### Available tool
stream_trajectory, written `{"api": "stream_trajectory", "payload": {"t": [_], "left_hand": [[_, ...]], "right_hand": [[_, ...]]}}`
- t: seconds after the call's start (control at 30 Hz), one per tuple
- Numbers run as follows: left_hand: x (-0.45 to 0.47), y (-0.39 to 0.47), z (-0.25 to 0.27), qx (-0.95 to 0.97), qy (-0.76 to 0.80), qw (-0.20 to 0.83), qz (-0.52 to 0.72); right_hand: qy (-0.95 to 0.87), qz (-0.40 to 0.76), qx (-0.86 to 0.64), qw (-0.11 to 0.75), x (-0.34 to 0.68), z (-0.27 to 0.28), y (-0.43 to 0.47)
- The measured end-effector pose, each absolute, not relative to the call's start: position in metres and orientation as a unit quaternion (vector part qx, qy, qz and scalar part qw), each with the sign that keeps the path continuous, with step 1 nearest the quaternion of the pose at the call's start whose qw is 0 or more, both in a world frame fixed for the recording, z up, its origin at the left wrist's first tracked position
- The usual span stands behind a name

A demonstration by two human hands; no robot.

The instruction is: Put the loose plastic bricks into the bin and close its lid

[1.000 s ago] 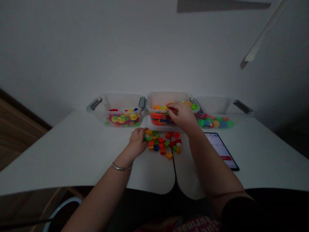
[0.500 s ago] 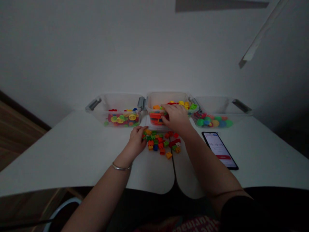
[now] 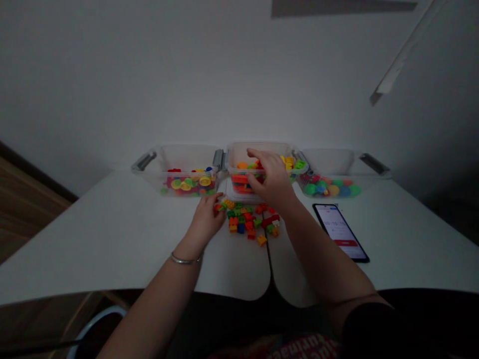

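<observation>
Several small coloured building bricks [image 3: 249, 219] lie in a loose pile on the white table. At the pile's left edge, my left hand [image 3: 205, 217] has its fingers curled round an orange-red brick [image 3: 217, 207], with green beside it. My right hand [image 3: 272, 180] is over the front rim of the middle clear plastic box [image 3: 262, 144], thumb and fingers apart, nothing seen between them. Inside that box are more bricks [image 3: 243, 183], orange, red, yellow and green; my right hand hides part of them.
To the left, a clear box [image 3: 190, 149] holds red, yellow and green pieces. Another clear box [image 3: 327, 155] with coloured balls is at the right. A phone [image 3: 342, 232] showing a timer lies right of my right forearm. A seam [image 3: 268, 264] splits the table's front.
My right hand's fingers have lifted and spread above the middle box. My left hand has shifted slightly left, and an orange-red brick now shows at its fingers.
</observation>
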State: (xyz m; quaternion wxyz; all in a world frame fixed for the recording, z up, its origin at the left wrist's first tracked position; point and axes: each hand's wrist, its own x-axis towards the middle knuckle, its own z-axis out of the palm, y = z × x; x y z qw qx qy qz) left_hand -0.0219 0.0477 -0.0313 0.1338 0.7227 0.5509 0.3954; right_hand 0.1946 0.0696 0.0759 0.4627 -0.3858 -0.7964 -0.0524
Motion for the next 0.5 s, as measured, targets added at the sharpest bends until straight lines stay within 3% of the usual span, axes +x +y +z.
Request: {"api": "stream_trajectory", "payload": {"t": [0.1, 0.3, 0.5], "left_hand": [[-0.018, 0.046, -0.025, 0.682, 0.533, 0.176, 0.468], [-0.011, 0.046, -0.016, 0.551, 0.439, 0.393, 0.591], [-0.009, 0.046, -0.013, 0.482, 0.423, 0.481, 0.598]], "right_hand": [[-0.808, -0.027, -0.354, 0.471, 0.192, 0.078, 0.064], [-0.822, 0.043, -0.365, 0.435, 0.183, 0.072, 0.058], [-0.852, 0.122, -0.401, 0.313, 0.179, 0.066, 0.057]]}}
